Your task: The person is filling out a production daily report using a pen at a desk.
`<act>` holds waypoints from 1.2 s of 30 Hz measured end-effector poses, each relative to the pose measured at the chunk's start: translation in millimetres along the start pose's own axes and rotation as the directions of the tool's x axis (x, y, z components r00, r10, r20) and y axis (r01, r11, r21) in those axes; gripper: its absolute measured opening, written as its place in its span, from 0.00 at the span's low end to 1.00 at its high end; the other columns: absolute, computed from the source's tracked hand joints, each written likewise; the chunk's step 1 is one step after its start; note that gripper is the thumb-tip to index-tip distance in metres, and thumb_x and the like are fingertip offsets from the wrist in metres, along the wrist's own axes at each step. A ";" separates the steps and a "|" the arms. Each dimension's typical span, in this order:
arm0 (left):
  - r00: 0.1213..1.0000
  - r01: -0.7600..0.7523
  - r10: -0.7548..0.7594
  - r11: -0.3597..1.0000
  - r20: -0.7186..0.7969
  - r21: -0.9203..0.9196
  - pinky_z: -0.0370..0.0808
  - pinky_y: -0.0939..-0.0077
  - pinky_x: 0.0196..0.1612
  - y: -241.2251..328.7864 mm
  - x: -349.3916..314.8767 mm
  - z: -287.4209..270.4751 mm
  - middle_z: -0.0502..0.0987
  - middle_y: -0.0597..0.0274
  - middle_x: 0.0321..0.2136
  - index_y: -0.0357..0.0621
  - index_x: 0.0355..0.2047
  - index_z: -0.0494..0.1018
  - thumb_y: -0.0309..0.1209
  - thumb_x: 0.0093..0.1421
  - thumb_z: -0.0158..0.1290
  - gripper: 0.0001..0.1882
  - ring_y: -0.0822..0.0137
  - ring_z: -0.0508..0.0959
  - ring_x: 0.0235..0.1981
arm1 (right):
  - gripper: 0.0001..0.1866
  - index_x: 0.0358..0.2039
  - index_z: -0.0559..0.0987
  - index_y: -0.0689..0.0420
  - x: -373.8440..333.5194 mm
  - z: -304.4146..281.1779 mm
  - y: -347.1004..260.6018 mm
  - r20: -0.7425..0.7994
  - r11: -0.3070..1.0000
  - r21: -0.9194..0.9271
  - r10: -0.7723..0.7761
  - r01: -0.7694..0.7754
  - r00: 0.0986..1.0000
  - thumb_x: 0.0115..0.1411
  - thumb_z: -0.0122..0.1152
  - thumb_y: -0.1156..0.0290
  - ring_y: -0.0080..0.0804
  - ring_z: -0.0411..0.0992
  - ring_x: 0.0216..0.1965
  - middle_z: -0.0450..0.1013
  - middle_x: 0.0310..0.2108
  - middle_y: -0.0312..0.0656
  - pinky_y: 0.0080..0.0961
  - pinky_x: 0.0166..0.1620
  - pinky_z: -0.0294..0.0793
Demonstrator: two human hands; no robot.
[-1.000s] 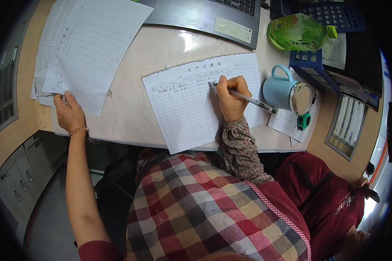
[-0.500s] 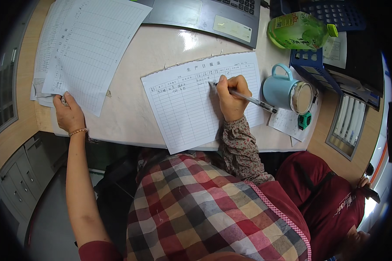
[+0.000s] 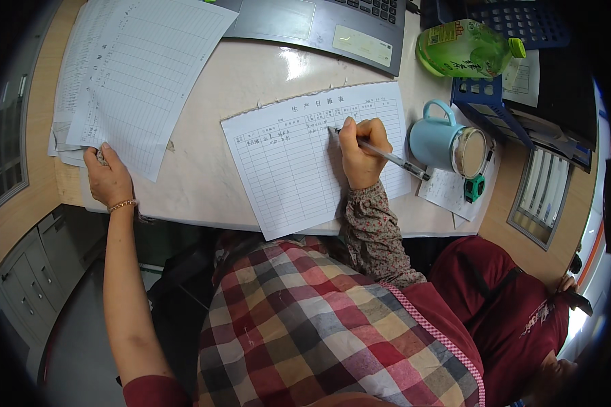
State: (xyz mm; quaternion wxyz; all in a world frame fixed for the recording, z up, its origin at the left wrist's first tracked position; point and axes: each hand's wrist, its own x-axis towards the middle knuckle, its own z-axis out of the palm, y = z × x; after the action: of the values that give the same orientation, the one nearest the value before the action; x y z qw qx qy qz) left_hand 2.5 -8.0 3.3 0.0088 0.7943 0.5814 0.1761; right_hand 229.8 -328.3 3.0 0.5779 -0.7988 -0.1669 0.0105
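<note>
My right hand [image 3: 365,150] is closed round a clear-barrelled pen [image 3: 404,165], in a writing grip. The pen's tip touches a printed form [image 3: 299,183] with ruled rows and a few handwritten entries near its top. At the left, my left hand [image 3: 110,178] is closed at the table edge, by the lower corner of a ruled sheet [image 3: 146,74] that lies on a stack of papers. A bit of greyish patterned cloth [image 3: 101,157] shows between its thumb and fingers; the rest is hidden. The thumb tip meets the sheet's edge.
Beyond the form sits a laptop [image 3: 319,27]. To the right are a light blue lidded mug [image 3: 431,139], a green drink bottle [image 3: 465,49] lying on its side, a blue plastic rack [image 3: 478,91] and a green tape measure [image 3: 474,186]. Another person in dark red [image 3: 502,305] is at the right.
The pen has shifted very slightly, its back end dipping a little toward me. My left hand stays in place.
</note>
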 end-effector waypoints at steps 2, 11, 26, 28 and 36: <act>1.000 0.008 -0.008 1.000 0.017 0.006 0.70 0.57 0.30 1.1 0.9 -0.2 0.77 0.52 0.27 0.48 0.40 0.67 0.46 0.58 0.43 0.17 0.48 0.76 0.30 | 0.15 0.15 0.64 0.58 1.2 -0.7 0.6 -0.002 1.000 -0.006 -0.013 0.013 1.000 0.52 0.60 0.75 0.15 0.56 0.14 0.62 0.12 0.32 0.16 0.18 0.57; 1.000 0.009 -0.009 1.000 0.011 0.020 0.70 0.57 0.31 -2.3 2.1 5.9 0.77 0.52 0.28 0.48 0.40 0.67 0.46 0.59 0.43 0.17 0.48 0.76 0.31 | 0.13 0.19 0.65 0.58 18.7 -29.7 12.1 -0.161 0.988 0.155 0.040 -0.015 0.986 0.53 0.60 0.74 0.15 0.59 0.18 0.65 0.16 0.32 0.14 0.23 0.60; 0.999 0.014 -0.014 1.000 0.039 0.005 0.70 0.57 0.32 -6.3 3.0 9.9 0.77 0.51 0.29 0.48 0.41 0.66 0.46 0.59 0.42 0.17 0.48 0.76 0.31 | 0.15 0.16 0.66 0.59 21.5 -36.4 11.0 -0.052 1.000 -0.003 0.014 -0.015 0.999 0.51 0.62 0.71 0.15 0.61 0.15 0.65 0.11 0.33 0.15 0.19 0.60; 0.999 0.020 -0.020 1.000 0.044 0.008 0.70 0.57 0.32 -6.1 2.5 9.8 0.77 0.51 0.29 0.48 0.41 0.66 0.46 0.59 0.42 0.17 0.48 0.76 0.31 | 0.15 0.16 0.66 0.59 20.7 -34.4 13.4 -0.060 0.999 -0.020 -0.033 0.032 0.998 0.51 0.62 0.71 0.15 0.61 0.14 0.66 0.11 0.34 0.16 0.19 0.60; 0.998 0.029 -0.029 1.000 0.052 0.011 0.70 0.57 0.32 -8.2 3.0 10.7 0.77 0.52 0.29 0.48 0.41 0.66 0.46 0.59 0.42 0.17 0.49 0.76 0.31 | 0.15 0.15 0.67 0.59 22.3 -34.7 12.5 -0.032 0.999 -0.042 0.027 -0.028 0.999 0.51 0.62 0.70 0.16 0.62 0.13 0.66 0.10 0.35 0.16 0.19 0.61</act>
State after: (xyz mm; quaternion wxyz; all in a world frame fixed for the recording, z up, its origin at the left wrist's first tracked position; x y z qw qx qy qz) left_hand -1.1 -0.5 -7.7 0.0223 0.7901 0.5934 0.1522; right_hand 261.2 -357.5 6.8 0.5631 -0.8132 -0.1471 0.0024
